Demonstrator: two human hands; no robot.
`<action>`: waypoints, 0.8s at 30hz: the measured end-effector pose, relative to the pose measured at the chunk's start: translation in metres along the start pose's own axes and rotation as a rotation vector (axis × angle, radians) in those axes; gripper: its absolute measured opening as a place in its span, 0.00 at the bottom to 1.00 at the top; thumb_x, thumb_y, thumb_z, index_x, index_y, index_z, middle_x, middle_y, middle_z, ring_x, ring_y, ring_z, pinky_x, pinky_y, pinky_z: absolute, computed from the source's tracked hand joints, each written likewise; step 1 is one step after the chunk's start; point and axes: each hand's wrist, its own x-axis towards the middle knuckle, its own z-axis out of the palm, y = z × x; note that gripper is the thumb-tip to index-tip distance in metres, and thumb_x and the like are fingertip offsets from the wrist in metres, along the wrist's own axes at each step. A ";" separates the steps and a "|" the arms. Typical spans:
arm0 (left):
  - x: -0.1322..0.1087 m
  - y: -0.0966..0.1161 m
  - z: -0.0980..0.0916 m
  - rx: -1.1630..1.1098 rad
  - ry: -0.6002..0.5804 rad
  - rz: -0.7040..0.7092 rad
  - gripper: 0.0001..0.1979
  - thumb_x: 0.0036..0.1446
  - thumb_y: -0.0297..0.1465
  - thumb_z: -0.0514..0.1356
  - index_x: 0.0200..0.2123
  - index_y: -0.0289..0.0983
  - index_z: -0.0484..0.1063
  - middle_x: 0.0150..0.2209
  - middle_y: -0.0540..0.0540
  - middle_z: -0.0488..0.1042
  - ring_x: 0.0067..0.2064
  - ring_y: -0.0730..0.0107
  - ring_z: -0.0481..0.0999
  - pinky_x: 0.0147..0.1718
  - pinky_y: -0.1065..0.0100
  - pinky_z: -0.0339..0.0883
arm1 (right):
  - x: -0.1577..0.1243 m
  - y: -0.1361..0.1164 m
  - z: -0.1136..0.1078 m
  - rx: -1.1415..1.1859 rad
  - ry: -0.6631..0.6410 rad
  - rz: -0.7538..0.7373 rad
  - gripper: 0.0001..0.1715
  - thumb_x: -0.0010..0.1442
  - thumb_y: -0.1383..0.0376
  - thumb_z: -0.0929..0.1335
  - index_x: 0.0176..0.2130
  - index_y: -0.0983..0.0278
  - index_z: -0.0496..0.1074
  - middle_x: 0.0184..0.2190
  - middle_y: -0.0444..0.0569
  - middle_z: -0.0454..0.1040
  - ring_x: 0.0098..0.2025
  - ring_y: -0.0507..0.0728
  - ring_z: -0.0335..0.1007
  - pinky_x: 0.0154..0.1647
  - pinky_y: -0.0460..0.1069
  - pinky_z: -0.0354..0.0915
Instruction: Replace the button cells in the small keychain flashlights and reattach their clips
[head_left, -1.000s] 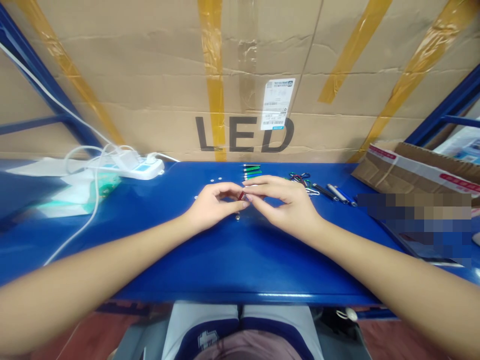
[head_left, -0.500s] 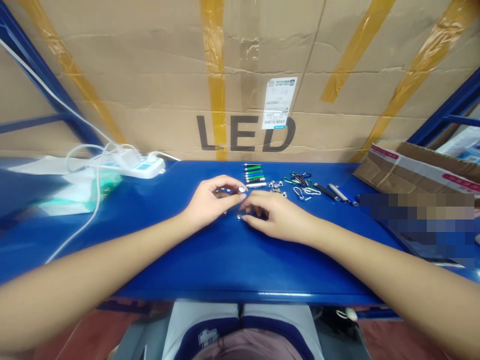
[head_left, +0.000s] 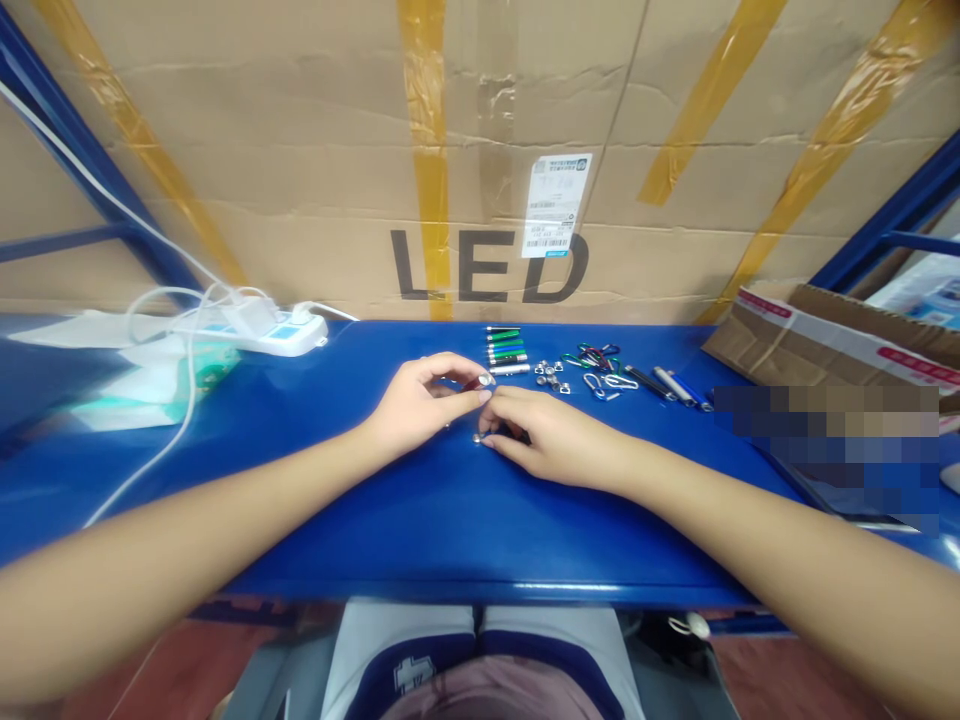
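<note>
My left hand (head_left: 424, 403) is closed in a pinch, with a small round silver piece (head_left: 486, 380) at its fingertips. Touching it from the right, my right hand (head_left: 551, 432) is bent low over the blue table, its thumb and a finger closed at a small shiny metal piece (head_left: 478, 438). The inner fingers of both hands are partly hidden. Just beyond them, small silver end caps with loops (head_left: 551, 375) lie in a loose group. A row of green, black and silver slim tubes (head_left: 507, 346) is laid out behind the hands.
Several coloured carabiners (head_left: 600, 370) lie right of the caps, followed by black, silver and blue tubes (head_left: 673, 386). A white power strip (head_left: 289, 335) with cables stands at the left. An open cardboard box (head_left: 825, 340) is at the right, and a large carton (head_left: 322, 180) walls the back.
The view has shifted slightly. My right fingertips have drawn in a little around the small metal piece; my left hand keeps its pinch in nearly the same spot.
</note>
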 end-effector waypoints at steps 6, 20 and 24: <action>-0.001 0.001 0.000 0.002 -0.016 -0.010 0.13 0.51 0.36 0.70 0.38 0.35 0.79 0.41 0.42 0.79 0.40 0.64 0.79 0.35 0.67 0.73 | 0.000 -0.003 0.004 0.013 0.014 0.010 0.04 0.65 0.66 0.68 0.42 0.63 0.71 0.45 0.52 0.75 0.46 0.58 0.72 0.48 0.54 0.68; 0.000 0.002 0.002 -0.009 0.011 -0.051 0.14 0.48 0.36 0.71 0.36 0.34 0.78 0.39 0.44 0.78 0.39 0.65 0.78 0.34 0.67 0.73 | 0.001 -0.004 0.001 -0.050 -0.054 0.087 0.05 0.68 0.67 0.64 0.38 0.64 0.68 0.41 0.51 0.75 0.42 0.57 0.70 0.45 0.55 0.63; 0.000 0.003 0.002 0.002 0.012 -0.046 0.14 0.48 0.36 0.71 0.36 0.35 0.79 0.39 0.44 0.78 0.39 0.65 0.78 0.35 0.67 0.73 | -0.001 -0.003 0.002 -0.106 -0.056 0.078 0.04 0.68 0.66 0.64 0.39 0.64 0.67 0.41 0.52 0.74 0.42 0.58 0.70 0.46 0.56 0.62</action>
